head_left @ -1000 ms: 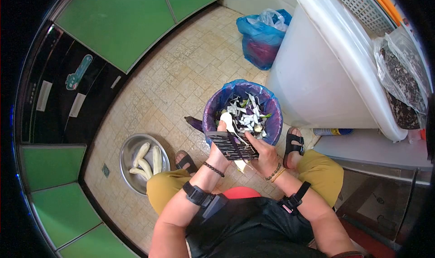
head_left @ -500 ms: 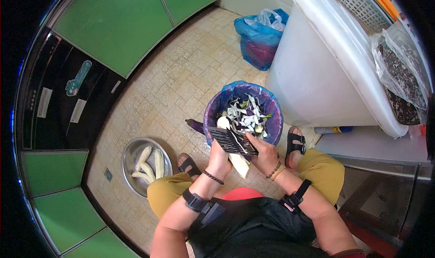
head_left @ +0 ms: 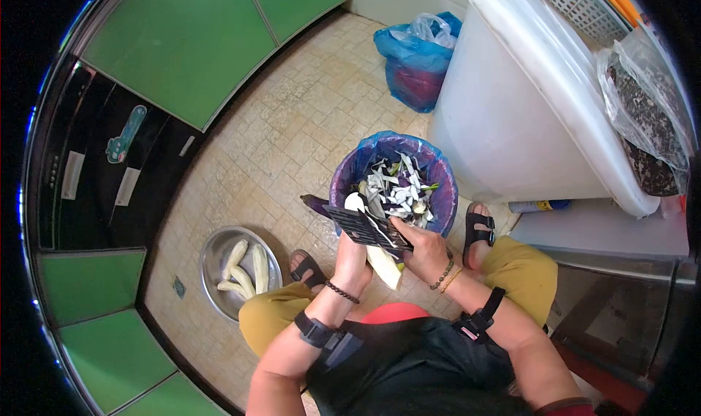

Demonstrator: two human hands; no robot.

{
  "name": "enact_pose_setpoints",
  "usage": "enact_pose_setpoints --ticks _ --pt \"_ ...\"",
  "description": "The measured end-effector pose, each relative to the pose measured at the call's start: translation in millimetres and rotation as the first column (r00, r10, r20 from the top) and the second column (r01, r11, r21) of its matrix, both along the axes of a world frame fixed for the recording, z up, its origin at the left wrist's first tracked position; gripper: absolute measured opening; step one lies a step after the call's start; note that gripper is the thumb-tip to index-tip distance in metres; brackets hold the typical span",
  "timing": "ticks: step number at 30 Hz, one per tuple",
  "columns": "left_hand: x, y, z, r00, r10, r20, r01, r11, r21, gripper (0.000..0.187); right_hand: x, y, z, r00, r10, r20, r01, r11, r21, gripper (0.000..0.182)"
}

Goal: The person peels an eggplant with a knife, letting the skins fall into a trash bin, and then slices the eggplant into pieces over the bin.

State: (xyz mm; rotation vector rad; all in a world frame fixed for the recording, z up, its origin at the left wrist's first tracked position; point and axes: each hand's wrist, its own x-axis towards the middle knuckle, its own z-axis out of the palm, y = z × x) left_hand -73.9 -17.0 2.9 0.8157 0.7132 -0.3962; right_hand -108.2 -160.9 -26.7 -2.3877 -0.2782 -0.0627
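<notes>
1. Tiled floor (head_left: 277, 153) lies under your work, with green cupboards (head_left: 175, 51) at one side and a white tub (head_left: 511, 109) at the other side.
2. Compared with a second ago, more of the near end of the pale eggplant (head_left: 385, 266) comes out from under your black tool (head_left: 361, 226), and the tool is placed a little more to the left. For the work in hand, I judge that the tool now meets a different part of the eggplant, and that this piece is not yet finished.
3. Your right hand (head_left: 427, 249) is wrapped round the handle end of the tool, with the thumb along its top. Whether the tool is a wide knife or a grater, I cannot tell surely.
4. Your left hand (head_left: 353, 257) appears to be closed round the eggplant; some of its fingers are hidden behind the tool.
5. The eggplant is under the tool, its far end above the bucket (head_left: 442, 174) and its near end pointing to you.
6. Inside the bucket you have white and purple peelings (head_left: 401, 190). Beside it lies a purple eggplant (head_left: 314, 204); pale peeled pieces (head_left: 261, 268) rest in the metal bowl (head_left: 209, 279).
</notes>
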Motion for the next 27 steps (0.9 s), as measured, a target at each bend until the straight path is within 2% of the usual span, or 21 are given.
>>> enact_pose_setpoints --ticks 1,2,4,8,12,16,18,20,21,25,27 --pt "-1 1 -4 0.999 -0.033 0.041 0.032 0.999 0.029 0.02 0 1 5 1.0 0.005 -0.018 -0.005 1.0 -0.012 0.062" --pt "-8 7 -47 0.994 0.028 0.105 -0.022 0.998 -0.055 0.025 1 3 12 1.0 0.003 -0.019 -0.004 1.0 -0.012 0.062" --pt "-7 9 -45 0.999 0.008 0.047 0.001 0.982 -0.191 0.03 2 9 27 0.999 0.048 -0.024 -0.048 0.999 -0.001 0.054" --pt "-8 -1 -19 0.997 -0.044 0.063 0.046 0.998 -0.031 0.033 3 5 16 0.999 0.02 -0.041 -0.022 0.998 -0.053 0.058" --pt "-11 0 -26 0.998 -0.02 0.053 0.022 0.999 -0.038 0.025 4 2 14 0.999 0.023 -0.034 -0.025 0.998 -0.057 0.06" --pt "-11 -3 -20 0.992 -0.088 0.085 0.082 0.994 0.075 0.019 6 1 12 0.998 -0.012 -0.066 0.01 0.999 -0.037 0.06" --pt "-10 -3 -10 0.992 -0.096 0.083 0.088 0.992 0.088 0.024 6 1 7 0.997 -0.025 -0.073 0.022 0.999 -0.036 0.06" --pt "-7 -2 9 0.983 -0.184 -0.002 0.184 0.983 0.001 0.031 6 -1 -7 0.992 -0.087 -0.094 0.083 0.995 -0.047 0.059" --pt "-8 -5 14 0.981 -0.191 -0.024 0.191 0.981 0.039 0.04 7 -2 -7 0.991 -0.093 -0.094 0.089 0.995 -0.044 0.059" --pt "-6 -2 12 0.983 -0.185 -0.011 0.186 0.98 0.068 0.041 9 -4 -7 0.983 -0.09 -0.163 0.091 0.996 0.0 0.051" --pt "-9 4 6 0.972 -0.233 -0.026 0.235 0.966 0.105 0.041 11 -4 -10 0.978 -0.092 -0.188 0.098 0.995 0.024 0.05"
